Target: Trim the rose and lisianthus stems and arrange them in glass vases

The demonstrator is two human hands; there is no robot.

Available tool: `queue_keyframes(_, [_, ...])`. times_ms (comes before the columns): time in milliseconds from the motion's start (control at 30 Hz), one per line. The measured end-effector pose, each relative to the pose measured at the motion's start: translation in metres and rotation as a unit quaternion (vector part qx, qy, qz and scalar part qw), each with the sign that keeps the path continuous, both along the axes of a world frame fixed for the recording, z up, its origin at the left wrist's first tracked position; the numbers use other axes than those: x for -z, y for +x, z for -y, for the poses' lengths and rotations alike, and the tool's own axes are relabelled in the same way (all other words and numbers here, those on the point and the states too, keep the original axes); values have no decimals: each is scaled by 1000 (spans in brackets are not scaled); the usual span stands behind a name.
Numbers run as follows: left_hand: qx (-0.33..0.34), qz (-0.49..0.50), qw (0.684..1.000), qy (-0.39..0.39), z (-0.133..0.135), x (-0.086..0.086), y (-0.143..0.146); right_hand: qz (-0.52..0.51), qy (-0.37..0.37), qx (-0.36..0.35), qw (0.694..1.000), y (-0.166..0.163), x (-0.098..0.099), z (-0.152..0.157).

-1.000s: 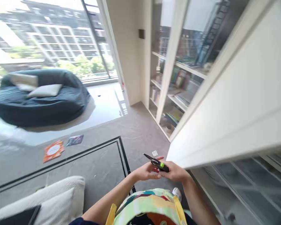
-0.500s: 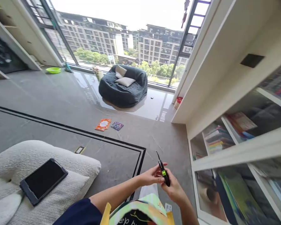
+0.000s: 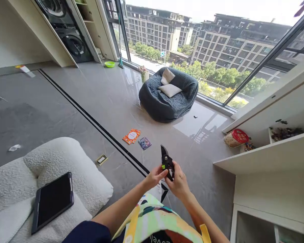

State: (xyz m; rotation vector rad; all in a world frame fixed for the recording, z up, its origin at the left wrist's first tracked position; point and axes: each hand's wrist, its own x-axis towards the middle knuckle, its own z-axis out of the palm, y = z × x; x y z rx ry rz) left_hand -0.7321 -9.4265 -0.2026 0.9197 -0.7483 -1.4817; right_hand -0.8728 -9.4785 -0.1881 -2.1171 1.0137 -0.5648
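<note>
Black pruning shears (image 3: 167,162) with a green catch stand in front of me, their jaws open and pointing up. My right hand (image 3: 178,184) grips the handles from below. My left hand (image 3: 155,177) is pressed against the shears' near side, its fingers by the green catch. Part of the handles is hidden by my fingers.
A multicoloured printed apron (image 3: 154,219) lies below my hands. To the left, a cream cushion (image 3: 66,168) bears a black tablet (image 3: 53,199). Two booklets (image 3: 133,136) lie on the grey floor, a dark beanbag (image 3: 167,94) stands beyond, and white shelving (image 3: 263,162) is at right.
My view has swung left, away from the bookcase and toward the windows. The shears have turned in my hands, and their open jaws now show side-on and point upward.
</note>
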Motion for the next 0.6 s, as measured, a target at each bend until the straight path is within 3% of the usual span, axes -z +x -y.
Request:
queue_keyframes(133, [20,-12,999,-22,94,-22,98,-7,-7,-66,998,86,-20,105])
queue_keyframes(267, [-35,-18,998,-39,185,-35,188,6,-5,-136,991,177,-32,205])
queue_keyframes(467, [-192,-87,977,-24,328,-18,331,24,-9,-207,978,347,0,361])
queue_keyframes(600, [-331,-159,930,-10,415,-29,436,22,-29,-286,957,482,2,460])
